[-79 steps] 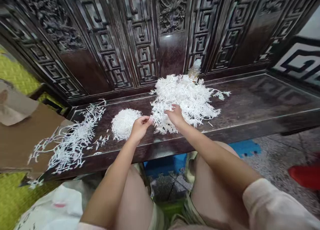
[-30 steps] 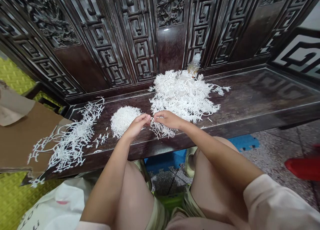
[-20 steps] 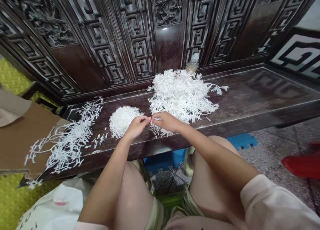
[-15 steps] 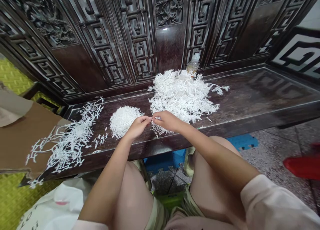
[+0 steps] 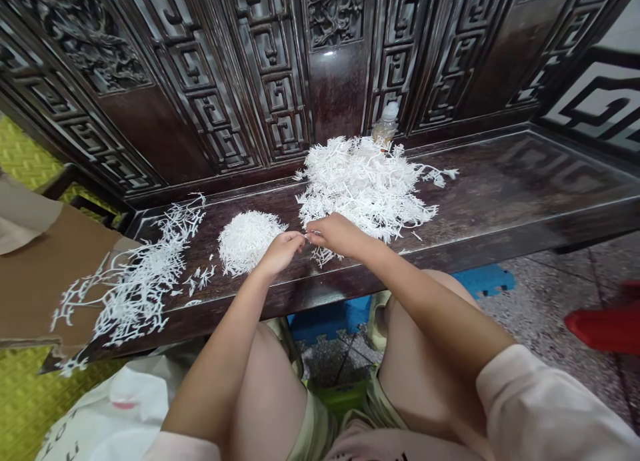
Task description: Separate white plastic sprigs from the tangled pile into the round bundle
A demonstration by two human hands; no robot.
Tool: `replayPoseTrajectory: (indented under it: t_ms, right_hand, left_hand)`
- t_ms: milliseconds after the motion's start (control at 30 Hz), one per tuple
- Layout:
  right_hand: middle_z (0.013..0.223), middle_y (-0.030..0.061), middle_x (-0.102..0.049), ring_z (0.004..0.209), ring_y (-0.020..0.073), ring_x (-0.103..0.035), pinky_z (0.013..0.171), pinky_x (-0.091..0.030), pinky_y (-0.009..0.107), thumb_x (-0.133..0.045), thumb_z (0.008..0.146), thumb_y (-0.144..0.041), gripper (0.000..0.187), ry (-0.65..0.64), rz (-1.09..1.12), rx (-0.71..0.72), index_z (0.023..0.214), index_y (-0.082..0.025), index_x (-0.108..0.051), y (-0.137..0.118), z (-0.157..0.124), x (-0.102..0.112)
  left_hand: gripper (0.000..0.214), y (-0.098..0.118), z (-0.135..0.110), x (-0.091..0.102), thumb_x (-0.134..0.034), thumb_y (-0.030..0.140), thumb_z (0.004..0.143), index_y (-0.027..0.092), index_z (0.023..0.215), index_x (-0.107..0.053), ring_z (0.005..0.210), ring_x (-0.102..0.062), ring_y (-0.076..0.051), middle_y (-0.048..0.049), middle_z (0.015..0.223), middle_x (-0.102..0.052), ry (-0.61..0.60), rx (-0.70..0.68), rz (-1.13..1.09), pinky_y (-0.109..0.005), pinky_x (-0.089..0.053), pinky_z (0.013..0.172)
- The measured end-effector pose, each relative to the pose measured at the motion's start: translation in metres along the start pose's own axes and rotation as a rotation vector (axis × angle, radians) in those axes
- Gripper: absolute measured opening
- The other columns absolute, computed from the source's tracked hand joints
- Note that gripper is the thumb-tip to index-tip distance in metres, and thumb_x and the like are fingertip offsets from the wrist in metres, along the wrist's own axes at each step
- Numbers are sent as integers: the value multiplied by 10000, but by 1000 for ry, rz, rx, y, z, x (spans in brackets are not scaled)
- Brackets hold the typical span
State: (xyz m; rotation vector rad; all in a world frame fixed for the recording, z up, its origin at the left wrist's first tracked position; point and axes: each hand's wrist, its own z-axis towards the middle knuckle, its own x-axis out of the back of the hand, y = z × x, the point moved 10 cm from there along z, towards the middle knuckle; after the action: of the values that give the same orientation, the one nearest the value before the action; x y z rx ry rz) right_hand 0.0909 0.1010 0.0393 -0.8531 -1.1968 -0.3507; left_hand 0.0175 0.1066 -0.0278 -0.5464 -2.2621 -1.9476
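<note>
A big heap of white branched plastic pieces lies on the dark wooden bench. My right hand is closed in a pinch on one white branched piece at the heap's near edge. My left hand is closed too, its fingertips meeting the right hand's on the same piece. Just left of my left hand sits a small round mound of tiny white bits. Further left, stripped white stalks lie scattered over the bench end.
A plastic bottle stands behind the heap against the carved wooden back. Brown cardboard lies at the left. A white bag sits by my left knee, and a red object lies on the floor at right.
My right hand drew a branched piece out of the heap toward my left hand. Both hands now pinch it together near the bench's front edge.
</note>
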Motion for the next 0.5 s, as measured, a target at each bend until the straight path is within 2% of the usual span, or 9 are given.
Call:
replayPoseTrajectory:
  t_ms: [100, 200, 267, 300, 367, 500]
  right_hand:
    - [571, 27, -515, 532, 128, -416, 560, -235, 261, -433, 756, -228, 155, 14, -34, -31, 663, -172, -543, 15, 5, 3]
    - [589, 58, -526, 558, 144, -437, 575, -275, 279, -415, 749, -179, 164, 67, -24, -230, 659, -150, -549, 67, 5, 15]
    - [707, 85, -566, 618, 157, -469, 592, -316, 286, -401, 772, -215, 181, 145, 104, -342, 736, -145, -564, 100, 0, 24]
    - [797, 95, -578, 670, 167, -487, 612, -337, 294, -400, 780, -246, 195, 174, 177, -354, 777, -146, -568, 108, -1, 27]
    - [895, 87, -578, 772, 180, -507, 679, -366, 313, -401, 785, -298, 225, 142, 322, -307, 818, -154, -571, 105, 0, 20]
    - [844, 37, -583, 826, 155, -513, 779, -365, 298, -424, 763, -284, 197, 11, 524, -107, 771, -154, -572, 49, 9, -3]
  left_hand:
    - [146, 6, -5, 1, -407, 243, 638, 168, 524, -459, 511, -383, -98, 26, 500, -419, 102, -8, 16, -228, -300, 528]
    - [148, 18, -22, 1, -402, 225, 639, 171, 505, -433, 533, -397, -102, 22, 501, -416, 167, -27, 21, -230, -308, 537]
    - [147, 22, -32, 4, -392, 221, 649, 172, 518, -436, 556, -429, -106, 14, 524, -451, 191, -23, -22, -231, -326, 554]
    - [143, 22, -36, 7, -389, 227, 657, 173, 539, -447, 568, -452, -109, 12, 540, -470, 212, -8, -60, -232, -336, 564]
    - [139, 14, -37, 17, -391, 253, 672, 172, 597, -475, 596, -503, -115, 8, 580, -499, 266, 47, -165, -234, -356, 579]
    - [129, -8, -26, 26, -449, 279, 655, 163, 695, -490, 626, -561, -110, 10, 644, -515, 319, 157, -429, -230, -385, 600]
